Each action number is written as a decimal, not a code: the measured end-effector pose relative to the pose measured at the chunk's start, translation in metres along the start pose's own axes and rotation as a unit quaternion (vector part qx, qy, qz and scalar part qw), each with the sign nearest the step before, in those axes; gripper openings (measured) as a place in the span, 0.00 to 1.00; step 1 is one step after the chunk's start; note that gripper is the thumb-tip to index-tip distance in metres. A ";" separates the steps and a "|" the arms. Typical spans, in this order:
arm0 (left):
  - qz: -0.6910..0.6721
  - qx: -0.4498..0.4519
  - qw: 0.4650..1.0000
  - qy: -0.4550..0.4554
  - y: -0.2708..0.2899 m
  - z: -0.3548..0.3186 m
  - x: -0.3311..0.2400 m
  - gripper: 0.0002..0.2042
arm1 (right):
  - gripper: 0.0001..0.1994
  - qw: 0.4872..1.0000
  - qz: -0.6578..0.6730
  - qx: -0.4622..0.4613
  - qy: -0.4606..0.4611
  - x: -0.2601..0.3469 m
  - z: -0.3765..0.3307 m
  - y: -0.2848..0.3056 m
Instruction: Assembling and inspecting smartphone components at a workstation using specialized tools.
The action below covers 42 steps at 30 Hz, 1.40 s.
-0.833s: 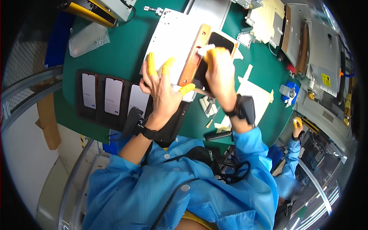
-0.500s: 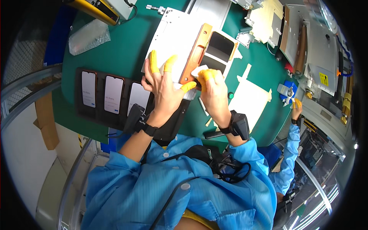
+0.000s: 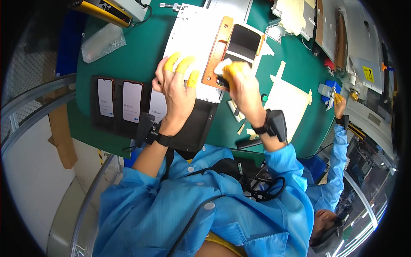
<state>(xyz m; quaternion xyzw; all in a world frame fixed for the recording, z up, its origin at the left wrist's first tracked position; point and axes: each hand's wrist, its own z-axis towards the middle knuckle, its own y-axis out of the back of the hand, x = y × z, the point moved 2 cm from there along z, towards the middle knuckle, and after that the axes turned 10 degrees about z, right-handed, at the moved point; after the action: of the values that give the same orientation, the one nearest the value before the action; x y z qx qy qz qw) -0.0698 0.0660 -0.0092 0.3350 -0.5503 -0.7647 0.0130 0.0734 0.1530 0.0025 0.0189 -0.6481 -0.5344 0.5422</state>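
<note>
"Down along the phone (image 3: 245, 40) since the first frame: that's the way the right hand (image 3: 244, 92) has gone. Left thumb has come off the end of the orange block (image 3: 217, 55) too."

"How do both hands stand?"

"Right one is closed narrow on a white wad (image 3: 221, 67), which is blurred. Left hand (image 3: 177, 96) is fairly wide, yellow-tipped fingers spread over the white plate (image 3: 192, 32), nothing seen in its grasp."

"And the phone under the wad?"

"On the plate, just beside the block, screen dark with a pale band across it. Right hand hides part of its lower end."

"What's around?"

"Three lit phones (image 3: 105, 97) in a black tray (image 3: 195, 124) on the green bench (image 3: 147, 49), the third partly behind the left wrist. Beyond them, a clear bag (image 3: 105, 43). Off to the right, a co-worker's hand (image 3: 339, 106) near a blue box (image 3: 333, 88)."
</note>
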 end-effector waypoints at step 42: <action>-0.674 0.329 0.603 0.272 0.066 -0.046 -0.066 0.20 | 0.17 0.644 0.676 -0.214 -0.286 0.043 -0.123 0.042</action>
<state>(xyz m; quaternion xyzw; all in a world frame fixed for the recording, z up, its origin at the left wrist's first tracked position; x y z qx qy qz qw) -0.0175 0.0279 0.0716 0.7849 -0.3543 -0.1975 -0.4684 0.1685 0.0628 0.0422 -0.6949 -0.4714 -0.1215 0.5293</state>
